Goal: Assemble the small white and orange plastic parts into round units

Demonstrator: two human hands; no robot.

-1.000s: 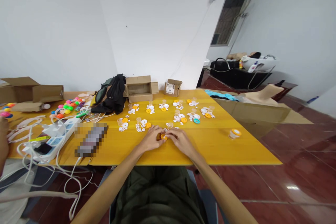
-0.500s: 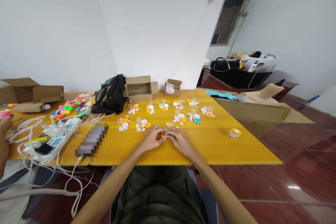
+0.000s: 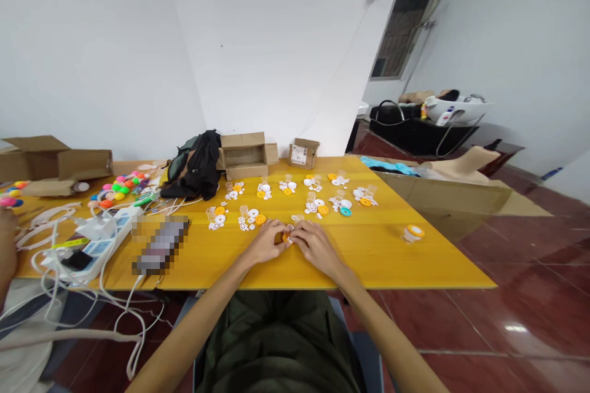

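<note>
At the left edge of the yellow wooden table, a co-worker's hand is partly in view; its grip cannot be determined. Next to the right are a white plastic power strip with white cables attached, a cluster of multicoloured round balls behind it, and a dark rectangular phone, its screen obscured. A black and grey fabric bag lies behind, beside an open brown cardboard box.

In front of the box are sets of small parts: clear plastic cups, orange plastic discs and white plastic discs.

The person's left hand is closed narrowly, thumb and fingers curled around the left side of a small orange round plastic part. This part is located near the front edge of the table, between the 2 hands. The right hand has its fingertips bunched at the right side of the part; whether they pinch anything cannot be determined.

Further right, 1 teal plastic disc lies among white pieces. 1 clear plastic jar with an orange-rimmed lid stands well apart, near the table's right edge.
</note>
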